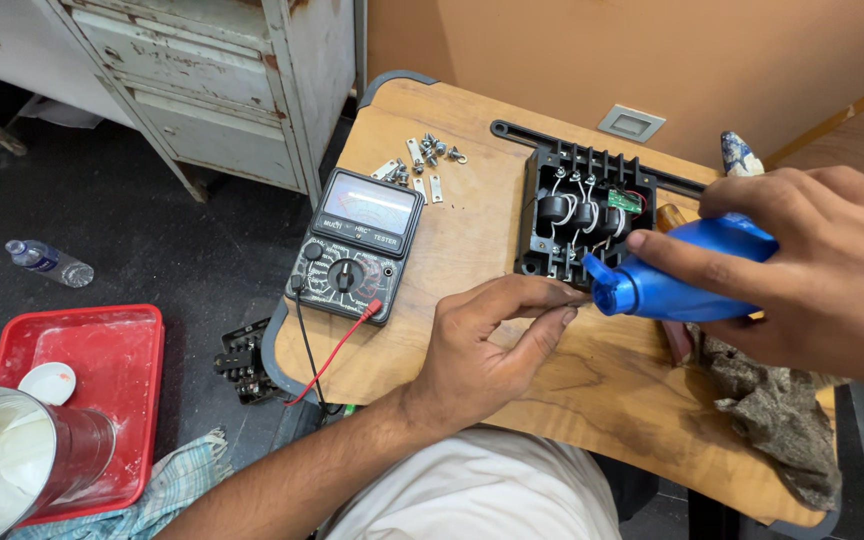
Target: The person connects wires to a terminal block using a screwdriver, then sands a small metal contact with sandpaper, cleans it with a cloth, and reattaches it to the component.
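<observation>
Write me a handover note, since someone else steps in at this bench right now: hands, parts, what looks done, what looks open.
Right hand: gripping a blue bottle, nozzle aimed at the lower edge of the black terminal block.
Left hand: on the wooden board, fingertips pinched at the block's lower edge; whether they hold anything cannot be told.
Multimeter lies left of the block, with red and black leads trailing off the board.
Done: loose screws and metal strips lie at the far side.
Open: the block's windings are exposed; a rag lies to the right.
</observation>
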